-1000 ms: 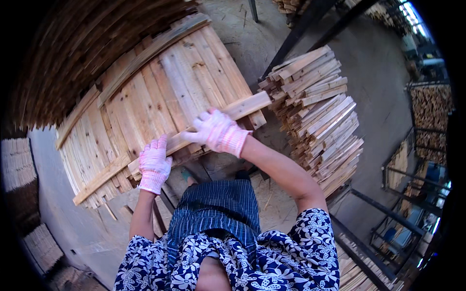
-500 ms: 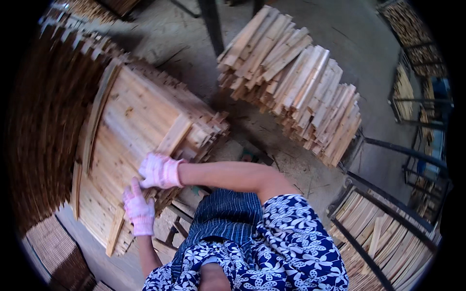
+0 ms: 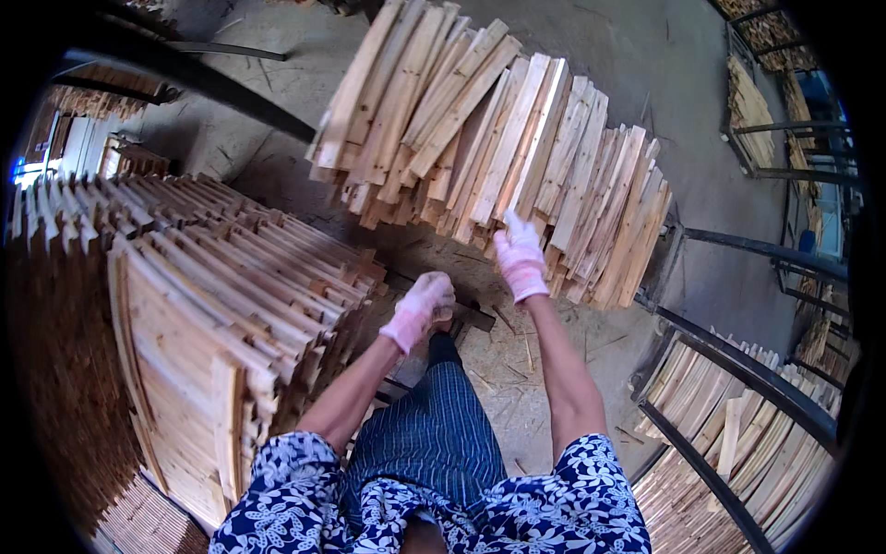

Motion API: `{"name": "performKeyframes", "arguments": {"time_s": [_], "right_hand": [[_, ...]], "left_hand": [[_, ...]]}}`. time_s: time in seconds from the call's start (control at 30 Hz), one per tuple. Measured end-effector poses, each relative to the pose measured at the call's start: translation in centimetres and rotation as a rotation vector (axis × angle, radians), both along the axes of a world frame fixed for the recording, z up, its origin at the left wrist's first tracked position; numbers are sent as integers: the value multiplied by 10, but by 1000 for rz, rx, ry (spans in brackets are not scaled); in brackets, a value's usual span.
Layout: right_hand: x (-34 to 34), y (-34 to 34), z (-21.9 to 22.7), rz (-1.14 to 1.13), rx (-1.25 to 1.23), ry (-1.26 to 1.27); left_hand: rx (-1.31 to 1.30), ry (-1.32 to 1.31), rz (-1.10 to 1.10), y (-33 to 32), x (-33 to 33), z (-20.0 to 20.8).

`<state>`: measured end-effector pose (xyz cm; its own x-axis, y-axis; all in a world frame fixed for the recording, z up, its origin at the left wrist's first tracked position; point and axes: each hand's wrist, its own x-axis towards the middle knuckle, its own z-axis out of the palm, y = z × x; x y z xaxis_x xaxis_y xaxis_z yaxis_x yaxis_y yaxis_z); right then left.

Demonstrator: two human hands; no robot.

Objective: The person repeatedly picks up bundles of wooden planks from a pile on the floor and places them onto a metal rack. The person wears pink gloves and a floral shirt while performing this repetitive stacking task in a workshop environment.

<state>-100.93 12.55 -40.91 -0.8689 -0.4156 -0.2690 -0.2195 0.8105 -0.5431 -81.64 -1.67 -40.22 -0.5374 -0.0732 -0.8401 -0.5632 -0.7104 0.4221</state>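
Both of my hands wear pink-and-white knit gloves. My right hand is at the near edge of a pile of sawn wooden slats, its thumb and fingers apart by the slat ends. Whether it touches a slat I cannot tell. Lower and to the left, my left hand hangs in the gap between the piles, fingers curled with nothing visible in them. Left of it stands a row of upright wooden panels packed face to face, the nearest bearing a cross batten.
Black metal bars cross the upper left. At the lower right, a metal rack holds more slats. Further racks of wood line the far right. Wood scraps litter the concrete floor.
Both hands have left the panel face on the left. My right hand has swung right to the slat pile, and my left has moved right and curled. The view has turned rightward.
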Motion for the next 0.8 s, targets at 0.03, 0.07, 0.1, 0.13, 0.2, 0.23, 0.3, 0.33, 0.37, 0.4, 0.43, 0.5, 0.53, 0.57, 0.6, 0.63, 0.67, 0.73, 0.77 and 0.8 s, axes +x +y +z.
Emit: {"name": "performKeyframes", "arguments": {"time_s": [0.03, 0.07, 0.1, 0.13, 0.2, 0.23, 0.3, 0.33, 0.37, 0.4, 0.43, 0.5, 0.53, 0.57, 0.6, 0.63, 0.67, 0.73, 0.77, 0.8], "right_hand": [[-18, -2, -4, -31, 33, 11], [-41, -7, -6, -61, 66, 36], [-59, -14, -20, -77, 118, 47], [-69, -22, -38, -109, 185, 56], [-67, -45, -70, -243, 253, -43], [-62, -60, -79, -267, 286, 47], [-59, -67, -94, -278, 309, 133], [-58, -62, -101, -285, 301, 119], [-61, -65, -99, -267, 285, 60], [-57, -62, -101, -278, 278, 69], [-57, -63, -99, -293, 259, 92], [-53, -59, -105, -318, 232, 149], [-50, -58, -103, -313, 173, 175], [-50, -56, -101, -327, 126, 168], [-50, -54, -99, -340, 79, 161], [-51, -52, -96, -340, 45, 182], [-52, -49, -89, -350, 33, 160], [-45, -52, -74, -416, 10, 10], [-34, -51, -73, -391, -30, -1], [-16, -48, -70, -366, -68, -12]], "left_hand": [[111, -107, 77, -4, -15, -46], [193, -188, 150, -8, -29, -85], [265, -223, 215, -14, -45, -115], [342, -233, 259, -16, -65, -141], [314, -149, 337, -1, -115, -147], [429, -70, 372, -1, -128, -164], [506, 52, 419, 4, -137, -188], [466, 85, 414, 8, -135, -188], [507, 77, 508, 6, -140, -193], [550, 80, 546, 10, -136, -195], [587, 99, 578, 12, -135, -201], [612, 59, 654, 16, -136, -196], [609, 29, 698, 17, -136, -191], [601, 3, 731, 19, -136, -186], [526, 18, 675, 22, -132, -179], [461, -5, 680, 24, -128, -177], [269, -39, 648, 32, -130, -164], [170, -33, 672, 38, -122, -139], [133, -37, 639, 40, -112, -131], [154, -7, 615, 43, -94, -119]]}}
